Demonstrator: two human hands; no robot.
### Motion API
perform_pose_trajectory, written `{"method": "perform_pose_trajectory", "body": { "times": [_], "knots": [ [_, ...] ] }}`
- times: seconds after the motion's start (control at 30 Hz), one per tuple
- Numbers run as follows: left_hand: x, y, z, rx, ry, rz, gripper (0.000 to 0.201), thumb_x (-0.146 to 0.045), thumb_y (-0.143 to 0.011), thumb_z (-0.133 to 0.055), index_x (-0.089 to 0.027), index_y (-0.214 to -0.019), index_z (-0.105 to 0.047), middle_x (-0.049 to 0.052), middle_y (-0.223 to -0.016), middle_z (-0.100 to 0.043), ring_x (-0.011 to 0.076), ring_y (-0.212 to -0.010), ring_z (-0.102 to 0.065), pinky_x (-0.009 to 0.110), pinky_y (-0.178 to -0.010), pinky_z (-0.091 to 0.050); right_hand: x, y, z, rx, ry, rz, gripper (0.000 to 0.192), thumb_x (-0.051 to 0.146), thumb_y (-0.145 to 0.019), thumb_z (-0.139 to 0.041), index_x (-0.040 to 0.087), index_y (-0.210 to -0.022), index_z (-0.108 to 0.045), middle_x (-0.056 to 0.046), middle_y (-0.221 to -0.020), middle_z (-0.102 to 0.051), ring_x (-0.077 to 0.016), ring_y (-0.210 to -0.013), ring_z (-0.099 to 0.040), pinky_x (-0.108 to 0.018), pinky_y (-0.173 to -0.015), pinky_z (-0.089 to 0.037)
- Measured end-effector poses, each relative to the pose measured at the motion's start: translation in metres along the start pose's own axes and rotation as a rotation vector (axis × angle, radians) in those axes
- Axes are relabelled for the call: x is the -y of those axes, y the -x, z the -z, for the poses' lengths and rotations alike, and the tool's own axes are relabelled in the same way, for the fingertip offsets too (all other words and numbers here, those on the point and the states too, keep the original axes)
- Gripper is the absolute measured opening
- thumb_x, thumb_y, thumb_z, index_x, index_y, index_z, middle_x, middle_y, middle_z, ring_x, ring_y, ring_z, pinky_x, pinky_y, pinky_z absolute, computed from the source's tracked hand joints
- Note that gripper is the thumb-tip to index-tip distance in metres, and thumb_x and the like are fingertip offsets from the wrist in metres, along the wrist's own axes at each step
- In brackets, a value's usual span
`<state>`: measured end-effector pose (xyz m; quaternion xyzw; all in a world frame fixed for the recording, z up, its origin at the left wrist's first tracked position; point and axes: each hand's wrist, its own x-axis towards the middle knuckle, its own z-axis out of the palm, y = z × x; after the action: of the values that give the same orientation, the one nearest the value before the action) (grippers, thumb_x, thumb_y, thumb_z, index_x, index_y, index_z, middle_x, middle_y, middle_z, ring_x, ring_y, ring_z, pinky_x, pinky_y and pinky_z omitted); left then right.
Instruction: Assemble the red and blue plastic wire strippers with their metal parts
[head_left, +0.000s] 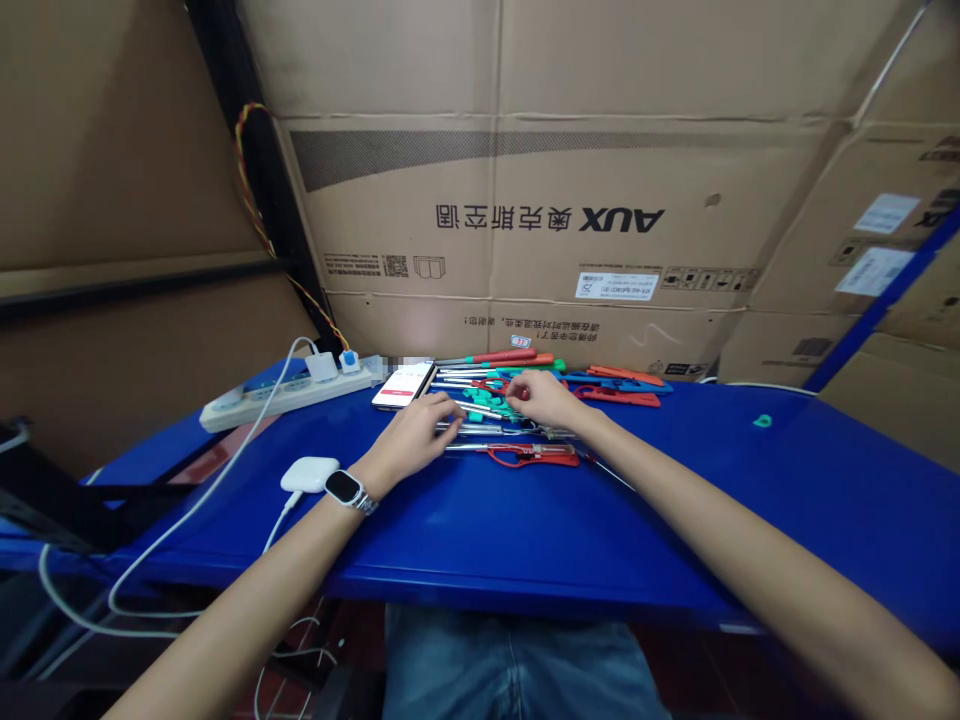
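Both hands work in a loose heap of screwdrivers [495, 385] on the blue table [525, 530]: left hand [416, 440] fingers pinching a metal shaft, right hand [544, 398] closed on green-handled ones; the heap looks largely unsorted.

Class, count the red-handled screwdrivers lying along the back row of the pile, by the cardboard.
2: one red-handled screwdriver at the very back, another just in front. Others may lie hidden under the left hand and right hand.
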<state>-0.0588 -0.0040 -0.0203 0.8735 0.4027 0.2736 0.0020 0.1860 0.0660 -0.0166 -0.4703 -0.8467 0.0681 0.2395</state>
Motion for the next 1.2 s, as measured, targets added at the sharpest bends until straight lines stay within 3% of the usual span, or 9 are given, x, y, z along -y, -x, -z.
{"method": "perform_pose_trajectory", "body": {
  "times": [0.1, 0.3, 0.47, 0.6, 0.87, 1.0, 1.2],
  "knots": [
    [0.009, -0.015, -0.001, 0.041, -0.049, 0.038, 0.017, -0.020, -0.092, -0.050, -0.017, -0.089, -0.066, 0.007, -0.088, -0.066, 0.0201, -0.084, -0.063, 0.030, -0.075, -0.048, 0.006, -0.003, -0.003, 0.086, 0.126, 0.044, 0.015, 0.021, -0.079, -0.061, 0.020, -0.085, -0.074, -0.006, -0.088, -0.071, -0.0191, -0.079, -0.063, -0.026, -0.068, -0.042],
    [0.007, -0.049, -0.014, 0.159, -0.113, 0.049, 0.017, -0.018, -0.088, -0.052, -0.018, -0.087, -0.069, 0.006, -0.088, -0.070, 0.0200, -0.081, -0.064, 0.027, -0.072, -0.047, 0.017, -0.017, 0.001, 0.198, 0.224, -0.063, 0.018, 0.021, -0.075, -0.062, 0.022, -0.087, -0.077, -0.007, -0.093, -0.073, -0.0231, -0.085, -0.064, -0.027, -0.067, -0.040],
    [0.002, -0.054, -0.022, 0.094, -0.078, 0.022, 0.017, -0.018, -0.089, -0.052, -0.018, -0.090, -0.069, 0.006, -0.091, -0.068, 0.0205, -0.084, -0.064, 0.029, -0.075, -0.047, 0.018, -0.029, 0.001, 0.250, 0.204, -0.081, 0.013, 0.017, -0.069, -0.066, 0.021, -0.076, -0.075, -0.006, -0.084, -0.074, -0.0221, -0.079, -0.064, -0.027, -0.063, -0.040],
    [0.005, -0.046, -0.027, 0.008, -0.041, 0.002, 0.017, -0.020, -0.092, -0.051, -0.018, -0.093, -0.068, 0.007, -0.092, -0.064, 0.0224, -0.090, -0.062, 0.033, -0.081, -0.049, 0.014, -0.028, 0.002, 0.228, 0.147, -0.032, 0.013, 0.017, -0.073, -0.064, 0.020, -0.080, -0.074, -0.003, -0.084, -0.073, -0.0188, -0.078, -0.063, -0.026, -0.066, -0.040],
    [-0.007, -0.040, -0.026, -0.199, 0.070, -0.159, 0.027, -0.017, -0.094, -0.051, -0.022, -0.120, -0.057, 0.008, -0.113, -0.056, 0.0222, -0.108, -0.057, 0.037, -0.093, -0.050, 0.015, 0.001, 0.007, -0.031, -0.397, 0.088, 0.011, 0.023, -0.080, -0.058, 0.015, -0.079, -0.067, -0.002, -0.077, -0.065, -0.0135, -0.069, -0.055, -0.027, -0.066, -0.041],
    [-0.015, -0.039, -0.023, -0.237, -0.015, -0.288, 0.027, -0.017, -0.096, -0.049, -0.021, -0.122, -0.056, 0.009, -0.116, -0.057, 0.0225, -0.110, -0.056, 0.038, -0.092, -0.050, 0.019, 0.021, 0.010, -0.029, -0.644, 0.043, 0.018, 0.033, -0.081, -0.060, 0.015, -0.082, -0.064, 0.000, -0.073, -0.061, -0.0123, -0.064, -0.052, -0.027, -0.063, -0.040],
    [-0.027, -0.036, -0.015, -0.227, -0.108, -0.393, 0.020, -0.021, -0.100, -0.045, -0.019, -0.110, -0.062, 0.008, -0.101, -0.064, 0.0208, -0.098, -0.059, 0.035, -0.082, -0.052, 0.023, 0.043, 0.015, 0.027, -0.840, -0.017, 0.030, 0.043, -0.078, -0.067, 0.015, -0.089, -0.068, -0.001, -0.075, -0.065, -0.0135, -0.068, -0.056, -0.028, -0.067, -0.044]
  ]
}}
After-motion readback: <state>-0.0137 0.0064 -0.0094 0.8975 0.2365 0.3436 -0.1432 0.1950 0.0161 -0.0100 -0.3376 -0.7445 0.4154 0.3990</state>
